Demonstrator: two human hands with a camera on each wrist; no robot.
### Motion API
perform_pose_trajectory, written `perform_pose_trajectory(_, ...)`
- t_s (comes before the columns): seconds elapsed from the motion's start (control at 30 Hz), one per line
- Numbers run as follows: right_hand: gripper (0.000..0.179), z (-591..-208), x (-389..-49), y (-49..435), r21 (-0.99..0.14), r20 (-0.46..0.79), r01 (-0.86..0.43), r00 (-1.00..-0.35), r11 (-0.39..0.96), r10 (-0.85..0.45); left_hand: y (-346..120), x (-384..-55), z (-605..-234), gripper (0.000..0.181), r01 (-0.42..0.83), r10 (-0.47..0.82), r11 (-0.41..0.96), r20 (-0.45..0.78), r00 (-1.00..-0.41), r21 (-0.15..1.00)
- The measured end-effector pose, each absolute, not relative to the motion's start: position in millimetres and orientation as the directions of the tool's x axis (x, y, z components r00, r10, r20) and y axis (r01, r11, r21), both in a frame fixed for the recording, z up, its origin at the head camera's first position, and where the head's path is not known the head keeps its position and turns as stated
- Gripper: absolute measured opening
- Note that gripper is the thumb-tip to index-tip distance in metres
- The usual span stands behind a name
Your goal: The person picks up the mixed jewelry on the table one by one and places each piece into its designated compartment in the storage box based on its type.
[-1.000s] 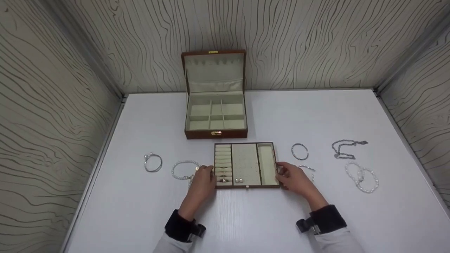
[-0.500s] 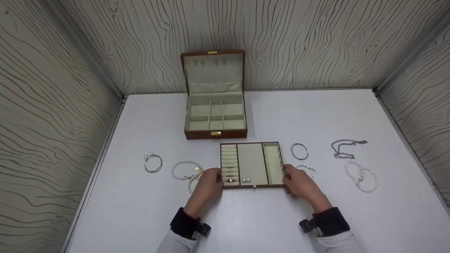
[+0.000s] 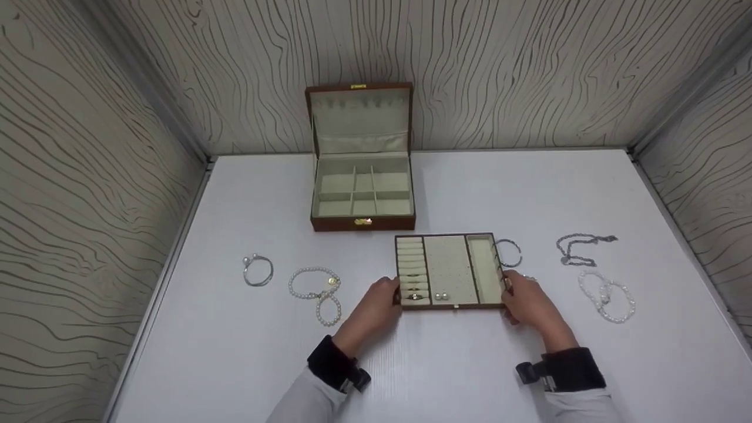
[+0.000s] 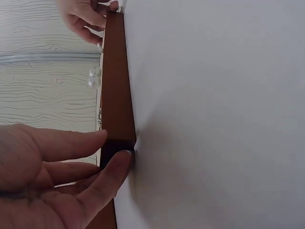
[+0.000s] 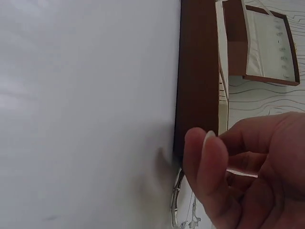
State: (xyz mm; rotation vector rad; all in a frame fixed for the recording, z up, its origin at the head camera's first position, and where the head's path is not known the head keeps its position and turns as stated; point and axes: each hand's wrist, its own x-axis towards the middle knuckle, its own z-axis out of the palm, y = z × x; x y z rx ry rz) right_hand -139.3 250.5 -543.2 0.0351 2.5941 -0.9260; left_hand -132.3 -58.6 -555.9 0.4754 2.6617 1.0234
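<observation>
A shallow brown jewelry tray [image 3: 446, 306] lies in front of me, lined in cream. Rings [image 3: 415, 297] sit in its padded rolls, and pearl stud earrings [image 3: 441, 296] are on its middle panel; the right compartment is bare. My left hand [image 3: 376, 308] grips the tray's left end. In the left wrist view, thumb and fingers pinch the brown corner [image 4: 119, 126]. My right hand [image 3: 529, 302] holds the right end, its thumb against the side wall [image 5: 198, 71] in the right wrist view. The tray's right edge overlaps a silver cuff bracelet [image 3: 520, 251].
Behind the tray stands an open brown jewelry box [image 3: 335, 224] with divided compartments. Left lie a silver bangle [image 3: 257, 285] and pearl strings [image 3: 328, 324]. To the right are a silver chain [image 3: 568, 259] and clear bead strings [image 3: 605, 291]. Another silver bracelet [image 3: 531, 278] is mostly hidden by my right hand.
Both hands have moved the tray to the right, from in front of the box to the silver cuff. The pearl strings are now uncovered; the second silver bracelet is more hidden.
</observation>
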Motion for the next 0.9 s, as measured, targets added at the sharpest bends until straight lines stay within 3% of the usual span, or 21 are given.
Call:
perform_pose_trajectory(0.07, 0.051, -542, -140, 256, -0.594, -0.358, 0.151, -0.929, 0.79, -0.092, -52, -134, -557, 0.041, 0.23, 0.394, 0.703, -0.099, -0.914, 0.673)
perform_pose_trajectory(0.37, 0.05, -542, -145, 277, -0.547, -0.295, 0.138, -0.955, 0.826, -0.036, -30, -143, -554, 0.027, 0.249, 0.417, 0.653, -0.064, -0.907, 0.716)
perform_pose_trajectory(0.6, 0.044, -540, -155, 279, -0.525, -0.238, 0.146, -0.971, 0.838, 0.019, -26, -149, -550, 0.043, 0.188, 0.394, 0.596, -0.08, -0.916, 0.781)
perform_pose_trajectory(0.9, 0.033, -545, -174, 269, -0.573, -0.189, 0.223, -0.972, 0.789, 0.138, -22, -171, -550, 0.034, 0.121, 0.347, 0.522, -0.08, -0.935, 0.844)
